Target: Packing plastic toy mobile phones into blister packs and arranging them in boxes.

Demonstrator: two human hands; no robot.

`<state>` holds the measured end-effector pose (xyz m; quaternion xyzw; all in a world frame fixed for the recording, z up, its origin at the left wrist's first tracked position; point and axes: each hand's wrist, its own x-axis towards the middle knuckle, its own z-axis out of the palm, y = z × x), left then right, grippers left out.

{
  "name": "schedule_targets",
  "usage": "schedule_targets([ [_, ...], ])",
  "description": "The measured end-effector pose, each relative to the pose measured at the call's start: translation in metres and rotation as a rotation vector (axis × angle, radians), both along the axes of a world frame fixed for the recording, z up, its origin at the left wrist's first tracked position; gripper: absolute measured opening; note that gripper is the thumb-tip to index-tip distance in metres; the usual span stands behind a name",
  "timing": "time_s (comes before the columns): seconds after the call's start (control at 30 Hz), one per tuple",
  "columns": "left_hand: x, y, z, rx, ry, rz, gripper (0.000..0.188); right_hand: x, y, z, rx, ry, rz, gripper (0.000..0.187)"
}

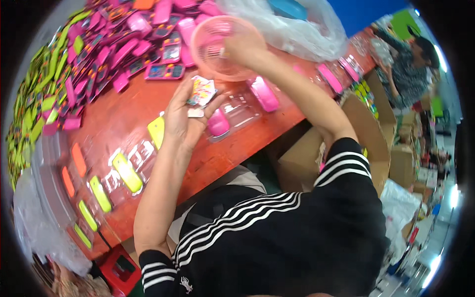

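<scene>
My left hand (182, 116) is closed around a small stack of colourful printed cards (202, 92), held above the table. My right hand (243, 48) reaches into a round pink plastic basket (198, 59); its fingertips are blurred and partly hidden, so I cannot tell what they grip. Below the basket, clear plastic trays (243, 116) lie on the table, with a pink toy phone (264, 94) in one and another pink piece (218, 122) close to my left hand. A yellow-green toy phone (156, 131) sits just beside my left wrist.
The red table (133, 106) carries a heap of pink toy phones (123, 49) and a green heap (37, 91) at far left. More yellow phones (127, 173) lie in a row. Stacked clear trays (52, 173), plastic bags (316, 29), a cardboard box (363, 128) and another person (415, 69) surround it.
</scene>
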<state>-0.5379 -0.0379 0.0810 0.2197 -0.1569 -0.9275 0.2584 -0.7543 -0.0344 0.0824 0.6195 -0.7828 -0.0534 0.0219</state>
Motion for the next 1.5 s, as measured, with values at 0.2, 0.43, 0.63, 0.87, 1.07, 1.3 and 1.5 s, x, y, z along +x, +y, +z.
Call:
schedule_targets([
  [0.2, -0.012, -0.001, -0.011, -0.116, -0.075, -0.037, 0.036, -0.014, -0.002, -0.034, -0.343, -0.061, 0.086, 0.019],
  [0.43, -0.033, 0.034, 0.012, -0.072, -0.03, -0.169, 0.043, -0.043, 0.064, 0.002, -0.66, -0.238, 0.343, 0.014],
  [0.63, -0.074, 0.065, 0.01, -0.128, -0.029, -0.358, 0.044, -0.166, 0.221, 0.01, -0.783, -0.105, -0.055, 0.028],
  [0.87, -0.131, 0.098, 0.012, -0.125, -0.111, -0.442, 0.041, -0.316, 0.344, -0.015, -0.444, 0.385, -0.352, 0.021],
  [1.07, -0.161, 0.119, 0.008, -0.097, -0.171, -0.48, 0.041, -0.353, 0.349, -0.044, -0.468, 0.334, -0.209, 0.027],
  [1.3, -0.176, 0.128, -0.003, -0.07, -0.157, -0.514, 0.045, -0.348, 0.348, -0.058, -0.459, 0.295, -0.367, 0.039],
  [1.5, -0.195, 0.128, -0.009, -0.047, -0.084, -0.499, 0.048, -0.286, 0.335, -0.028, -0.834, -0.171, -0.519, 0.024],
])
